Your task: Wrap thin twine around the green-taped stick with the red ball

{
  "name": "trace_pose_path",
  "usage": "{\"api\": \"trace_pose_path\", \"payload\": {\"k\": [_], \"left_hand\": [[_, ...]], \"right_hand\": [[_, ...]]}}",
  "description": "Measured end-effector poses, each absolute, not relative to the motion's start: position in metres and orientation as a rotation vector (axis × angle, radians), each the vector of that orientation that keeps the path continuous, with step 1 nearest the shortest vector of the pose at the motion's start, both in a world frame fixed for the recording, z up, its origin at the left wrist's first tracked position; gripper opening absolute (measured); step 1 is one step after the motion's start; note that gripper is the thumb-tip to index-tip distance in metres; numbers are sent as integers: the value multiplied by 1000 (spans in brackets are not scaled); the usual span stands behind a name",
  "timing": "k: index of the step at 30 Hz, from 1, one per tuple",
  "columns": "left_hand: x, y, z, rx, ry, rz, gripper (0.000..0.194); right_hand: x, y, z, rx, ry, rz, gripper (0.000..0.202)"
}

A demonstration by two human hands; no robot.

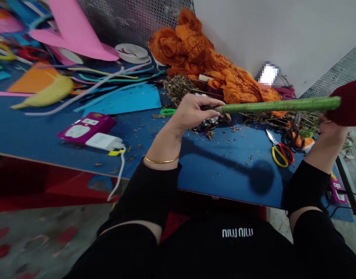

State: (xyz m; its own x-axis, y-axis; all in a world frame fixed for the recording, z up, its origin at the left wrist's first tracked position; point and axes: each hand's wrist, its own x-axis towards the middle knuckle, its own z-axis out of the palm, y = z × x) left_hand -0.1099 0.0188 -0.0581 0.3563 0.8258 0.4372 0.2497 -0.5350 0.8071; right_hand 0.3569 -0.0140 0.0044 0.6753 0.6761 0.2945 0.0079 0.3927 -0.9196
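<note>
We are judging this a holding step, with the left hand (199,110) pinching the green stem (279,105) at its thin tip and the right hand (330,130) sitting partly behind the red head (351,102), its grip untellable; the next move is calling for steady support at both ends. Above the blue surface (35,131), the stem's long axis is running nearly level, tip pointing left, head right.

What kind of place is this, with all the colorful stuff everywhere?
It looks like a craft workspace, maybe. You can see scissors with red and yellow handles, a curled pink sheet, and a green-wrapped stick in the person's left hand.
</note>
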Motion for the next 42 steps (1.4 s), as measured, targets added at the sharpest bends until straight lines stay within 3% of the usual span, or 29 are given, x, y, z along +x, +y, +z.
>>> {"api": "trace_pose_path", "payload": {"k": [5,8,9,13,15,18,21,27,33,42], "left_hand": [[-96,5,-53,1802,872,1222,36],[-89,-1,-52,1689,838,1218,39],[-87,-2,-53,1644,826,1211,40],[-79,-4,-58,1499,814,1181,42],[-74,-3,-61,1462,811,1168,41],[-69,-2,-65,1438,787,1157,39],[-66,0,-68,1430,794,1164,40],[-62,2,-72,1419,833,1168,39],[-54,2,-82,1540,906,1195,35],[-45,-7,-85,1815,1236,1097,29]], "right_hand": [[296,-49,20,-1331,-1356,823,11],[255,-71,30,-1316,-2023,1346,32],[244,-73,29,-1334,-2152,1298,34],[203,-50,-5,-1454,-1966,433,39],[180,-34,-32,-1304,-1784,519,51],[144,-25,-65,-1023,-1672,945,67],[123,-37,-75,-1071,-1608,1103,54],[124,-65,-55,-1038,-1693,328,43],[123,-58,-63,-841,-1835,568,51],[111,-73,-75,-968,-2136,-267,43]]}}
